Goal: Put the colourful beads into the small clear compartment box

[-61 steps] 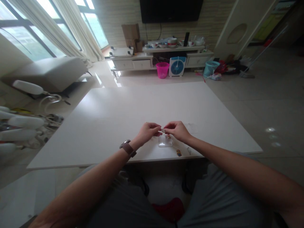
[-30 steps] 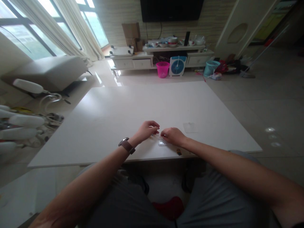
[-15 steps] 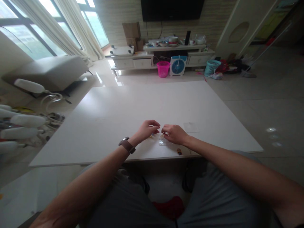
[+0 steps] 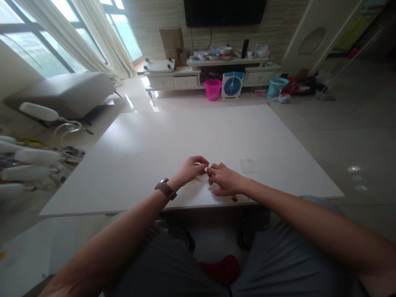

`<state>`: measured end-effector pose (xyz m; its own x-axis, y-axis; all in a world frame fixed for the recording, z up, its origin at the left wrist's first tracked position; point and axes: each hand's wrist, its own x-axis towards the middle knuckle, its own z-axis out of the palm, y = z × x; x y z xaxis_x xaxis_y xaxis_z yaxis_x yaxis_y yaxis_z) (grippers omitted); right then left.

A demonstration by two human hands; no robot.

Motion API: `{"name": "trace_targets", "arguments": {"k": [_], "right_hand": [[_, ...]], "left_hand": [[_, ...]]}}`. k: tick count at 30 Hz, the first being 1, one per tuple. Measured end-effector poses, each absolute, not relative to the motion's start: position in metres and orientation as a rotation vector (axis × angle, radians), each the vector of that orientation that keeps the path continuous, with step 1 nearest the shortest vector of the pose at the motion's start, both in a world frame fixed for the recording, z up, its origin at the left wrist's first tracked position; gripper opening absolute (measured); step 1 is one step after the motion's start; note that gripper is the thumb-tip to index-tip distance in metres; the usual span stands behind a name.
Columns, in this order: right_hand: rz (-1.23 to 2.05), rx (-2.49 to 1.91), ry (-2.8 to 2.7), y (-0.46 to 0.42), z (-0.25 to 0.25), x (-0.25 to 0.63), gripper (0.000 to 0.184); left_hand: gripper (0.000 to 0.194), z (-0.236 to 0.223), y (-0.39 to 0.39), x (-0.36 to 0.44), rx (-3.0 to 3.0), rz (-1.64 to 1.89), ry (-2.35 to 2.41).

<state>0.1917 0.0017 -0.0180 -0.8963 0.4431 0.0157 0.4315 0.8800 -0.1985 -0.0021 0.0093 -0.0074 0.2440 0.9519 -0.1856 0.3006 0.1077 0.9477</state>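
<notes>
My left hand (image 4: 194, 169), a watch on its wrist, hovers low over the table with fingers curled and fingertips close together; whatever they pinch is too small to make out. Just below it lies a tiny yellow and blue piece (image 4: 198, 177), partly covered. My right hand (image 4: 227, 180) reaches over a small clear plastic case (image 4: 211, 187), thumb at the near edge and fingers toward the far side, seemingly gripping it. Most of the case is hidden under this hand. The fingertips of both hands nearly meet. A small orange and dark piece (image 4: 234, 198) lies beside my right wrist.
A flat clear plastic sheet or lid (image 4: 249, 166) lies on the white table (image 4: 198, 132), right of my hands. The table's near edge runs just above my legs. Farther off are a pink basket (image 4: 213, 90), a blue fan (image 4: 232, 85) and a low cabinet (image 4: 185, 82).
My right hand has shifted toward me and slightly left, its thumb now spread down over the case, which it covers more. My left hand stays almost where it was.
</notes>
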Motion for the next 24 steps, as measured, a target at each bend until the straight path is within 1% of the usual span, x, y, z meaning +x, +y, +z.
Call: {"name": "trace_targets", "arguments": {"k": [5, 13, 21, 24], "right_hand": [[0.264, -0.733, -3.124, 0.001, -0.025, 0.191, 0.019], [0.179, -0.792, -3.193, -0.003, -0.031, 0.187, 0.015], [0.137, -0.811, -3.182, -0.004, -0.035, 0.188, 0.022], [0.159, -0.832, -3.169, -0.003, -0.033, 0.188, 0.019]], "left_hand": [[0.013, -0.007, 0.01, -0.002, 1.428, 0.764, 1.275], [0.014, -0.007, 0.01, -0.002, 1.422, 0.743, 1.288], [0.013, -0.006, 0.009, -0.002, 1.434, 0.753, 1.275], [0.013, -0.006, 0.009, -0.002, 1.439, 0.745, 1.287]]}}
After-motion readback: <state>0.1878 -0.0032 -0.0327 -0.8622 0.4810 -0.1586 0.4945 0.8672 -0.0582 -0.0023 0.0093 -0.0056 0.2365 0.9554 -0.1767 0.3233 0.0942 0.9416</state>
